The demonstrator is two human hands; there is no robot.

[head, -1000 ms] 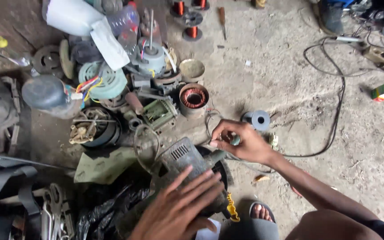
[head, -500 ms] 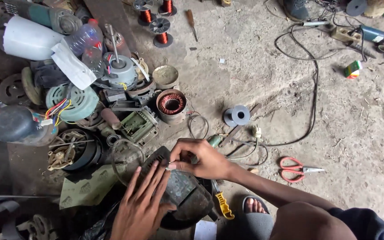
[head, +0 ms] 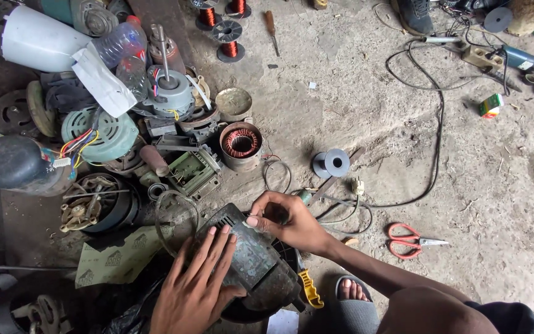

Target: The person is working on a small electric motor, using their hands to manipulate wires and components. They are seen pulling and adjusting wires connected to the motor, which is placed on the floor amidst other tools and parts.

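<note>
The left hand [head: 196, 281] is lying flat, fingers spread, on the dark motor housing [head: 251, 263] on the floor. The right hand [head: 288, 219] is pinching at its top edge — it could be slipping off, since nothing is clamping that heavy motor.

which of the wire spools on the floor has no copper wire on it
The grey spool right of the copper-wound stator, nearest the right hand. It is bare, whereas the spools at the top edge carry reddish copper wire.
</note>
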